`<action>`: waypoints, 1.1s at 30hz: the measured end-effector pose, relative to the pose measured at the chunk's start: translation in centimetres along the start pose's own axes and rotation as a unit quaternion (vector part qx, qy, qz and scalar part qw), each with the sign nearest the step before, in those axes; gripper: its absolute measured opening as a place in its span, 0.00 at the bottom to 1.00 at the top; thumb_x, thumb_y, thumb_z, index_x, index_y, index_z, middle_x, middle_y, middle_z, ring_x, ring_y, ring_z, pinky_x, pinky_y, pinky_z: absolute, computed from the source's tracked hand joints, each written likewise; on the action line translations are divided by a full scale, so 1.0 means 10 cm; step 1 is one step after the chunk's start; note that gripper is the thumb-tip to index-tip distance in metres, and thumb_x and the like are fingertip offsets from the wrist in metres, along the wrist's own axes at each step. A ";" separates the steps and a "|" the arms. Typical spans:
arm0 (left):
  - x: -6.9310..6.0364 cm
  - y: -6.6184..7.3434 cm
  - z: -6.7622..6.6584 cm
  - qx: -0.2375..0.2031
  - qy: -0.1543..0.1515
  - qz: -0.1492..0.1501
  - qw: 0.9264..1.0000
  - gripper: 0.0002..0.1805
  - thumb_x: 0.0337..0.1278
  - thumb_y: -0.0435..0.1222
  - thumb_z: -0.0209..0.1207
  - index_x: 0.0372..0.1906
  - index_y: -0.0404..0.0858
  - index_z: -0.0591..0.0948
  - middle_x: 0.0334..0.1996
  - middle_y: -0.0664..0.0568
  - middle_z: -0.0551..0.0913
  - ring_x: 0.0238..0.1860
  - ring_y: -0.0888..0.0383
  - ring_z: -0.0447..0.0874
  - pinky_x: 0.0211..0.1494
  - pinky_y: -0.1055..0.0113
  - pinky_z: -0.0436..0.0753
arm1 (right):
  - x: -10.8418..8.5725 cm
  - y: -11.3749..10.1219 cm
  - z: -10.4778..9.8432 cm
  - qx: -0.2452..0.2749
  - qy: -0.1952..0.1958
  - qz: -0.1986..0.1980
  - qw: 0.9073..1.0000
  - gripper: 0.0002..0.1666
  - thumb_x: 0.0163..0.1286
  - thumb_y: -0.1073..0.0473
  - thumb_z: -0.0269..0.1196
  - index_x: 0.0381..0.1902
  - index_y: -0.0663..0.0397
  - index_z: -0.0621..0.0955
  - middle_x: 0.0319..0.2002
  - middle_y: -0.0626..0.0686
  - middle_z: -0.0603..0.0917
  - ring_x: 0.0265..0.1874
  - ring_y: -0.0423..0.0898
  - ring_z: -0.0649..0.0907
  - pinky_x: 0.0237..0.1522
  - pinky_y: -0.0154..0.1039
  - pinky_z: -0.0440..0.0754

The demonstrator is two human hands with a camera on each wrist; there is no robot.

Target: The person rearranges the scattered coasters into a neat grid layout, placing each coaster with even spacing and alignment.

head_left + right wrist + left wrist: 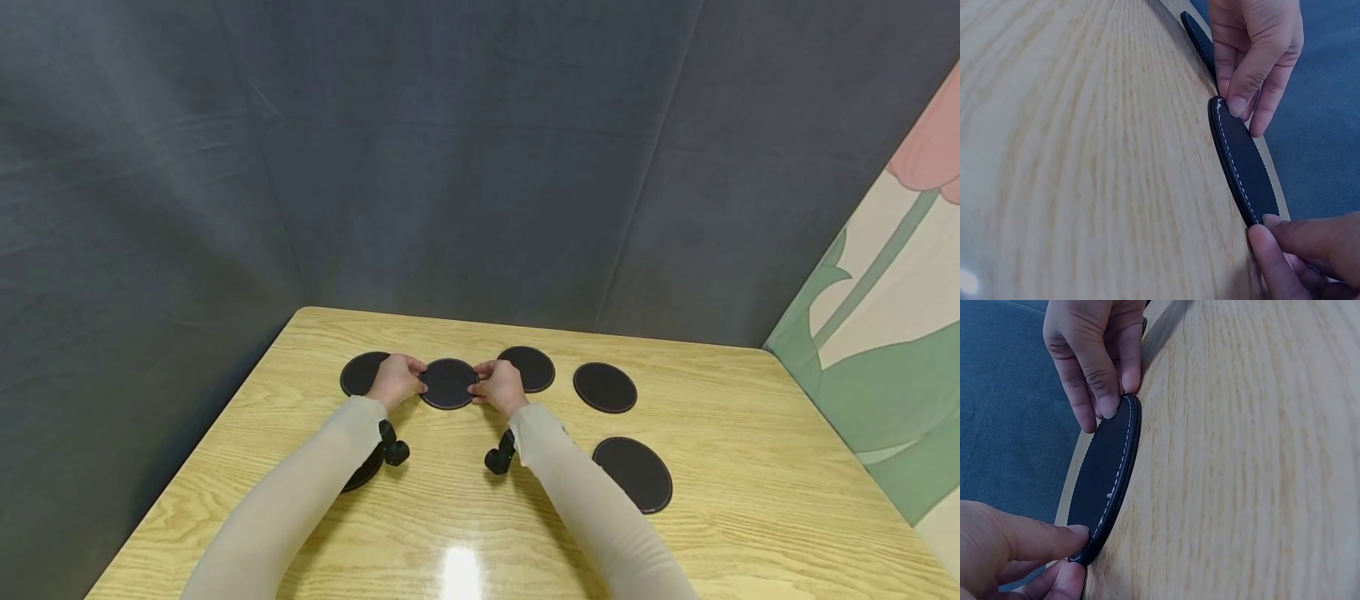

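Note:
Between my two hands is a round black coaster with pale stitching round its rim. My left hand pinches its left edge, thumb on the top face. On the opposite edge, my right hand pinches it the same way. The left wrist view shows the coaster close to the wood, a few pale flecks along its stitching. Whether its underside touches the table cannot be told. Another black coaster lies partly behind my left hand, and one more lies just beyond my right hand.
More black coasters lie on the wooden table: one at back right, one beside my right forearm, one partly under my left forearm. A dark curtain hangs behind the table, and a flower-patterned cloth is at right.

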State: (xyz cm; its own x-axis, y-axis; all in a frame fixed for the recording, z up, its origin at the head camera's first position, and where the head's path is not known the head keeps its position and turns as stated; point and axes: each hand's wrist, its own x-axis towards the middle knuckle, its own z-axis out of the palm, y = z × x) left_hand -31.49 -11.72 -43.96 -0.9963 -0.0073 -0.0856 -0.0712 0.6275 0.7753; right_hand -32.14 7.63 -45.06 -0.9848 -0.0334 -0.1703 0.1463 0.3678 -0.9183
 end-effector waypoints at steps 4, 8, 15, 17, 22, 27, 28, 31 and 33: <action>0.00 0.01 0.00 0.004 0.002 0.002 1.000 0.21 0.45 0.24 0.68 0.50 0.32 0.84 0.46 0.40 0.82 0.50 0.46 0.78 0.56 0.55 0.78 | 0.01 0.00 0.00 -0.003 0.003 0.002 1.000 0.24 0.56 0.77 0.67 0.52 0.64 0.81 0.45 0.59 0.79 0.27 0.43 0.85 0.27 0.33 0.86; 0.00 0.02 0.00 0.010 0.003 0.000 1.000 0.21 0.45 0.25 0.68 0.50 0.32 0.84 0.46 0.41 0.83 0.50 0.47 0.79 0.56 0.55 0.78 | 0.01 -0.01 -0.01 -0.010 0.002 0.004 1.000 0.24 0.56 0.77 0.67 0.52 0.64 0.82 0.45 0.59 0.79 0.26 0.43 0.85 0.27 0.33 0.86; 0.02 0.01 0.00 0.017 0.000 0.005 1.000 0.21 0.45 0.25 0.68 0.50 0.32 0.84 0.47 0.40 0.83 0.51 0.47 0.79 0.57 0.55 0.78 | 0.00 -0.04 -0.01 -0.018 -0.004 -0.001 1.000 0.24 0.56 0.77 0.67 0.52 0.65 0.81 0.44 0.60 0.78 0.24 0.43 0.85 0.26 0.33 0.86; 0.02 0.01 0.00 0.017 0.000 0.005 1.000 0.21 0.45 0.25 0.68 0.50 0.32 0.84 0.47 0.40 0.83 0.51 0.47 0.79 0.57 0.55 0.78 | 0.00 -0.05 -0.02 -0.020 -0.006 -0.003 1.000 0.24 0.56 0.77 0.67 0.53 0.66 0.81 0.44 0.60 0.78 0.24 0.44 0.85 0.26 0.33 0.86; 0.01 0.02 -0.01 0.018 0.000 0.004 1.000 0.21 0.45 0.25 0.68 0.50 0.32 0.84 0.47 0.40 0.83 0.51 0.47 0.79 0.57 0.55 0.78 | -0.02 -0.06 -0.02 -0.018 -0.006 -0.005 1.000 0.24 0.56 0.77 0.67 0.52 0.66 0.81 0.44 0.60 0.77 0.25 0.44 0.85 0.26 0.33 0.86; 0.01 0.01 0.00 0.026 0.002 0.003 1.000 0.21 0.45 0.25 0.69 0.50 0.33 0.84 0.47 0.41 0.83 0.51 0.47 0.79 0.57 0.55 0.78 | -0.03 -0.05 -0.01 -0.021 -0.007 -0.006 1.000 0.23 0.57 0.76 0.67 0.52 0.66 0.81 0.45 0.60 0.78 0.25 0.44 0.85 0.27 0.33 0.86; 0.01 0.01 0.00 0.028 0.001 0.004 1.000 0.21 0.46 0.25 0.68 0.50 0.33 0.84 0.47 0.41 0.83 0.51 0.47 0.79 0.57 0.55 0.78 | -0.03 -0.04 -0.01 -0.023 -0.008 -0.005 1.000 0.23 0.57 0.76 0.67 0.52 0.66 0.80 0.45 0.60 0.78 0.25 0.44 0.85 0.27 0.33 0.86; 0.00 0.01 0.00 0.031 0.000 0.003 1.000 0.20 0.47 0.26 0.68 0.50 0.33 0.84 0.47 0.41 0.83 0.52 0.46 0.79 0.57 0.55 0.79 | -0.02 -0.03 0.00 -0.027 -0.007 -0.004 1.000 0.23 0.57 0.76 0.67 0.53 0.65 0.80 0.45 0.60 0.78 0.26 0.44 0.85 0.27 0.33 0.86; -0.01 0.01 0.01 0.033 -0.001 0.006 0.999 0.20 0.47 0.26 0.68 0.51 0.33 0.84 0.47 0.40 0.83 0.52 0.46 0.79 0.57 0.54 0.79 | -0.01 -0.02 0.00 -0.028 -0.007 -0.004 1.000 0.23 0.57 0.76 0.67 0.53 0.65 0.80 0.46 0.60 0.78 0.26 0.44 0.86 0.27 0.33 0.86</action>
State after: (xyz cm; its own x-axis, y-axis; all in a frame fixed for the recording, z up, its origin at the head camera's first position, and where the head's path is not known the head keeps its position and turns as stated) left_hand -31.37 -11.59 -43.89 -0.9970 0.0022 -0.0777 -0.0556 0.6777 0.7332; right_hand -32.06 7.60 -44.89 -0.9843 -0.0498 -0.1692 0.1332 0.4188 -0.8982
